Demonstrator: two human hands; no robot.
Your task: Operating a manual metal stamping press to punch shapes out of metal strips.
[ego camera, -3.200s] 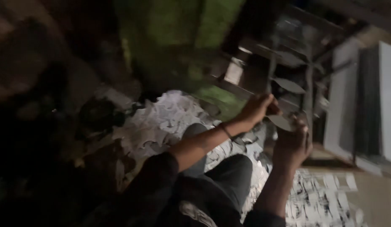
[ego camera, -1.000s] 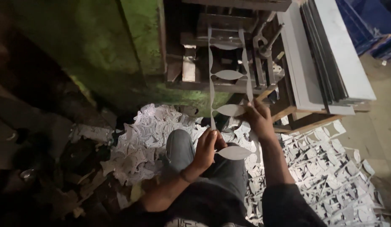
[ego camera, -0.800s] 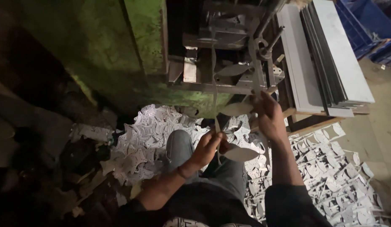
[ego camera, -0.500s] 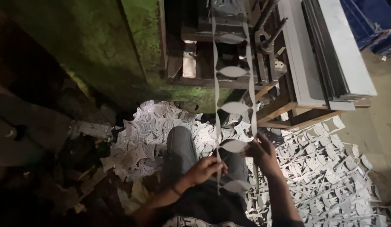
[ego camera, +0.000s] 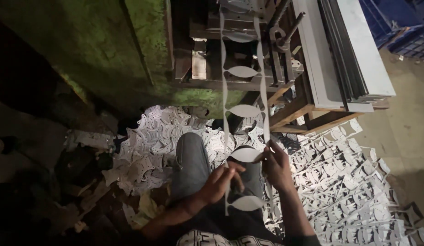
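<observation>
A long punched metal strip (ego camera: 243, 110), a ladder of two thin edges joined by leaf-shaped webs, runs from the green press (ego camera: 143, 54) down to my lap. My left hand (ego camera: 221, 180) grips the strip's left edge near its lower end. My right hand (ego camera: 276, 165) grips the right edge at about the same height. The strip's tail end (ego camera: 246, 203) hangs just below my hands, over my knees in grey trousers (ego camera: 191, 161).
Heaps of pale punched metal scrap (ego camera: 339, 182) cover the floor around my legs. A stack of flat metal sheets (ego camera: 344, 50) rests on a wooden frame (ego camera: 307, 116) at the right. Dark clutter fills the left side. Blue crates (ego camera: 403, 23) stand at the far right.
Both hands have drawn back from the press toward my lap, pulling a longer length of the punched strip out of the machine. The view has tilted down slightly.
</observation>
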